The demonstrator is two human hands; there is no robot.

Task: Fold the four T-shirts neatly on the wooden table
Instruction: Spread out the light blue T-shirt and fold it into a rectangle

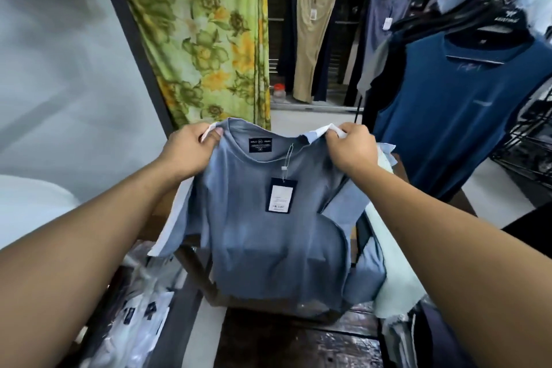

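A grey-blue T-shirt (263, 236) with white sleeve parts hangs in the air in front of me, neck up, a dark price tag (280, 195) dangling from its collar. My left hand (191, 152) pinches its left shoulder and my right hand (349, 148) pinches its right shoulder. Its hem hangs over the dark wooden table (286, 343) below. A pale mint garment (394, 275) lies on the table to the right, partly hidden by the held shirt and my right arm.
A dark blue sleeveless top (466, 104) hangs on a rack at the right. Trousers (313, 39) hang at the back, a floral green curtain (203, 39) at the back left. Plastic-wrapped garments (134, 308) lie low on the left.
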